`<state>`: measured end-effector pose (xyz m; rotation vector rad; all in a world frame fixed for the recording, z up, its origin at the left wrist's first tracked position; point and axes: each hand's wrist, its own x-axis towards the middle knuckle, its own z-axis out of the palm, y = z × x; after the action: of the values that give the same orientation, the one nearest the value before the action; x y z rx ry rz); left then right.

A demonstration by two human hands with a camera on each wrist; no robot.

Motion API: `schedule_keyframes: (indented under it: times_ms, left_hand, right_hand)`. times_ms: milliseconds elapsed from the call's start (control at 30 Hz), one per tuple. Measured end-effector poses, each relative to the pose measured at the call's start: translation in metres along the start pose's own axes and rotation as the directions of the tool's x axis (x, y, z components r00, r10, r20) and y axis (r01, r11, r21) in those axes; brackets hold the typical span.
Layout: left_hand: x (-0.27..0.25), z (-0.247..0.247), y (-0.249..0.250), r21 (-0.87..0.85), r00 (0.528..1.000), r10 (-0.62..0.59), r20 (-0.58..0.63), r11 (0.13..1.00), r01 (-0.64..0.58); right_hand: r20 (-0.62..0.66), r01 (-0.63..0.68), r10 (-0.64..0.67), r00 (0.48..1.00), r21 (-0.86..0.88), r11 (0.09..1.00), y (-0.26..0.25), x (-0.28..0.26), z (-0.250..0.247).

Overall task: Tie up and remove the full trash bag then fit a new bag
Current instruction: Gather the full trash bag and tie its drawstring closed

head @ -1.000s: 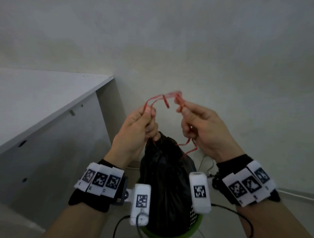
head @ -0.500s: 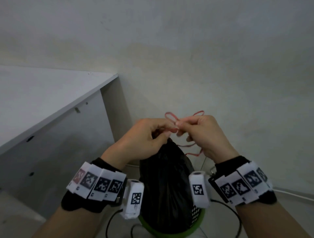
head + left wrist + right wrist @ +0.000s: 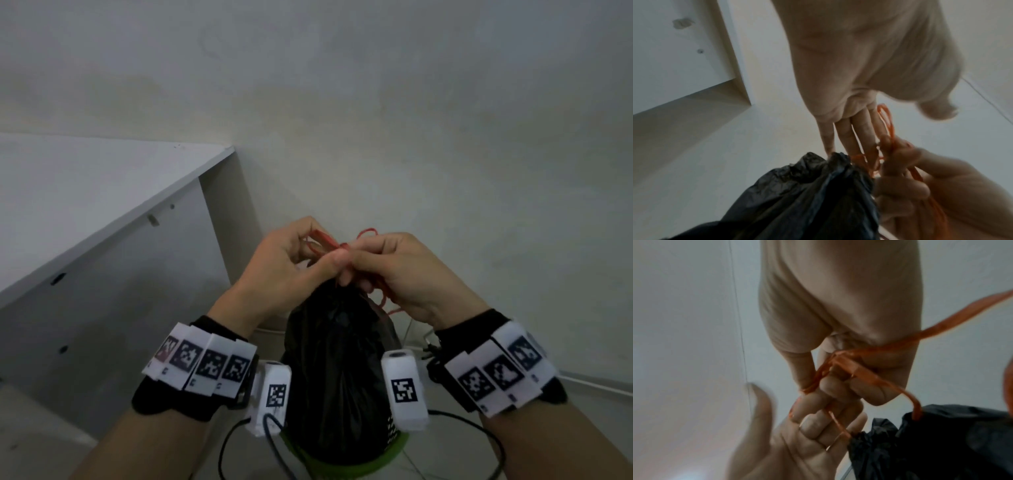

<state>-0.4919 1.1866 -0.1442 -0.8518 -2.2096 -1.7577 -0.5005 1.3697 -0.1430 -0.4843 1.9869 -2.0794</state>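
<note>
Against a pale wall, beside a white tabletop, the black trash bag stands upright in a green bin, gathered neck pointing up. Left hand and right hand meet above it, each pinching the red drawstring.

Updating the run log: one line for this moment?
step: tying | left hand: pinches red drawstring | right hand: grips drawstring | black trash bag: cinched, in green bin
</note>
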Motion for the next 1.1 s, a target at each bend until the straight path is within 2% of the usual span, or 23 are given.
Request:
schedule_keyframes:
  times_ms: [100,200,267,333,367,433,467,533,600,667,700,733,767,800,833,867,900,933,967,1000,1033,1067,1100]
  left_hand:
    - [0.006,0.001,-0.005,0.295,0.99,0.06,-0.124,0.955,-0.02]
    - [0.001,-0.02,-0.012,0.297,0.977,-0.012,-0.212,0.952,0.076]
    - [-0.015,-0.051,-0.022,0.287,0.949,-0.074,-0.308,0.943,0.167]
    - [-0.034,-0.08,-0.035,0.351,0.924,-0.107,-0.366,0.904,0.244]
    - [-0.044,-0.09,-0.043,0.457,0.923,-0.114,-0.368,0.842,0.287]
    - [-0.054,-0.095,-0.064,0.597,0.922,-0.189,-0.337,0.714,0.365]
    - [-0.057,-0.094,-0.076,0.587,0.913,-0.222,-0.342,0.708,0.392]
    - [-0.053,-0.091,-0.091,0.505,0.889,-0.251,-0.382,0.749,0.428]
    - [-0.048,-0.08,-0.086,0.498,0.886,-0.193,-0.422,0.767,0.404]
    - [-0.045,-0.057,-0.073,0.611,0.924,-0.016,-0.381,0.746,0.264]
    - [-0.043,-0.041,-0.061,0.693,0.953,0.061,-0.295,0.701,0.17]
    - [-0.039,-0.023,-0.056,0.756,0.981,0.057,-0.184,0.646,0.104]
    - [-0.036,-0.008,-0.059,0.792,0.996,-0.024,-0.087,0.604,0.084]
    - [-0.031,0.003,-0.063,0.802,0.987,-0.155,-0.032,0.586,0.118]
    - [-0.026,0.011,-0.07,0.778,0.961,-0.276,-0.008,0.602,0.179]
    - [-0.022,0.015,-0.079,0.724,0.938,-0.346,-0.002,0.647,0.24]
    - [-0.019,0.018,-0.087,0.67,0.935,-0.356,0.011,0.697,0.257]
    - [-0.02,0.021,-0.094,0.64,0.948,-0.316,0.025,0.734,0.228]
    - [-0.023,0.023,-0.098,0.619,0.963,-0.267,0.033,0.762,0.19]
    - [-0.027,0.024,-0.103,0.582,0.97,-0.241,0.034,0.794,0.176]
    - [-0.03,0.024,-0.106,0.55,0.971,-0.236,0.028,0.815,0.182]
    - [-0.034,0.023,-0.108,0.522,0.969,-0.247,0.02,0.829,0.201]
    - [-0.036,0.021,-0.108,0.501,0.966,-0.257,0.002,0.837,0.222]
  right_hand:
    - [-0.084,-0.023,0.023,0.996,0.008,1.0,0.0,0.003,0.003]
    - [-0.237,-0.002,-0.008,0.971,-0.043,0.999,0.003,0.001,-0.022]
    - [-0.398,-0.01,-0.023,0.917,-0.081,0.997,0.013,-0.008,-0.059]
    - [-0.562,-0.047,0.012,0.827,-0.049,0.998,0.03,-0.021,-0.097]
    - [-0.617,-0.072,0.036,0.786,-0.034,0.997,0.041,-0.027,-0.11]
    - [-0.655,-0.135,0.074,0.752,-0.043,0.99,0.062,-0.035,-0.12]
    - [-0.657,-0.158,0.086,0.749,-0.052,0.986,0.07,-0.036,-0.119]
    - [-0.649,-0.171,0.092,0.755,-0.06,0.983,0.079,-0.037,-0.116]
    - [-0.604,-0.177,0.099,0.79,-0.07,0.982,0.076,-0.04,-0.111]
    - [-0.537,-0.23,0.138,0.832,-0.107,0.967,0.069,-0.046,-0.105]
    - [-0.509,-0.268,0.141,0.849,-0.186,0.945,0.065,-0.049,-0.101]
    - [-0.503,-0.303,0.11,0.857,-0.32,0.898,0.063,-0.052,-0.097]
    - [-0.517,-0.312,0.025,0.856,-0.478,0.821,0.061,-0.053,-0.092]
    - [-0.524,-0.284,-0.118,0.844,-0.622,0.73,0.058,-0.053,-0.087]
    - [-0.496,-0.215,-0.278,0.822,-0.723,0.656,0.056,-0.051,-0.08]
    - [-0.428,-0.121,-0.392,0.814,-0.786,0.607,0.056,-0.047,-0.074]
    - [-0.326,-0.038,-0.43,0.842,-0.831,0.555,0.056,-0.041,-0.069]
    - [-0.202,0.018,-0.391,0.898,-0.87,0.492,0.06,-0.031,-0.064]
    - [-0.102,0.036,-0.284,0.953,-0.897,0.441,0.067,-0.021,-0.062]
    - [-0.061,0.018,-0.167,0.984,-0.901,0.434,0.075,-0.012,-0.06]
    - [-0.071,-0.018,-0.092,0.993,-0.876,0.482,0.082,-0.005,-0.056]
    - [-0.096,-0.035,-0.081,0.992,-0.828,0.559,0.088,-0.001,-0.053]
    - [-0.13,-0.019,-0.137,0.982,-0.79,0.613,0.093,0.0,-0.051]
